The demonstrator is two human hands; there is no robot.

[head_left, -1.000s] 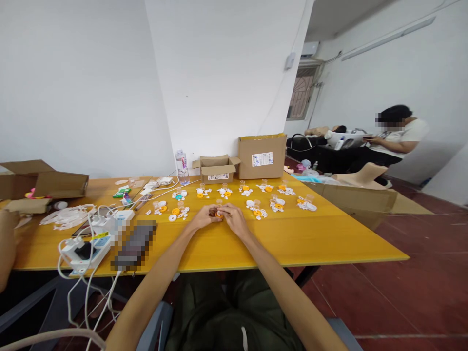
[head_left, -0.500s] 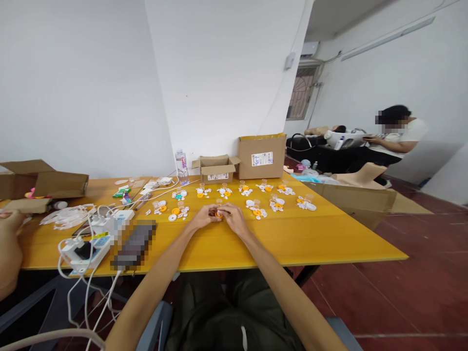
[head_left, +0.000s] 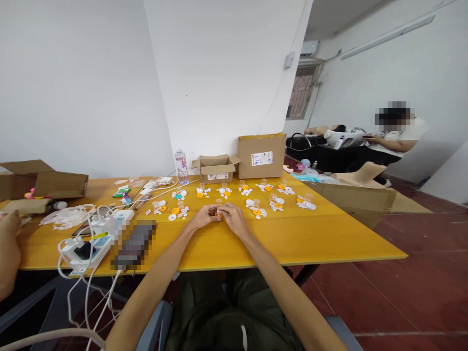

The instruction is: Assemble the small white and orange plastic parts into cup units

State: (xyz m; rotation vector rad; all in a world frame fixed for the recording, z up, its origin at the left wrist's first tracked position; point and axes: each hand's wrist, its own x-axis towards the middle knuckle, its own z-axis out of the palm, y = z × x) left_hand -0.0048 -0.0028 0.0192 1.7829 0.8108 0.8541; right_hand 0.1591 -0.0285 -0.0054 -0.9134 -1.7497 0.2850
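My left hand [head_left: 204, 217] and my right hand [head_left: 234, 218] meet just above the table, near the middle of its width. Between their fingertips is a small orange and white plastic part [head_left: 218, 213], mostly covered by the fingers. Both hands are closed on it. Directly behind them stands a small clear cup [head_left: 219, 201]. To the left lie an orange wheel [head_left: 175, 211] and a white wheel [head_left: 172, 218]. On the right is a cluster with another orange wheel [head_left: 257, 212] and small white discs.
Several more clusters of wheels, discs and clear cups spread across the yellow table [head_left: 292, 239]. Behind them stand a bottle [head_left: 181, 168], an open carton [head_left: 216, 170] and a larger box [head_left: 261, 158]. A power strip [head_left: 106, 239] with cables lies left. Another person's hand [head_left: 9, 229] shows far left.
My fingers have shifted slightly around the small part; both hands stay in the same place. At far left, the other person's hand has moved a little.
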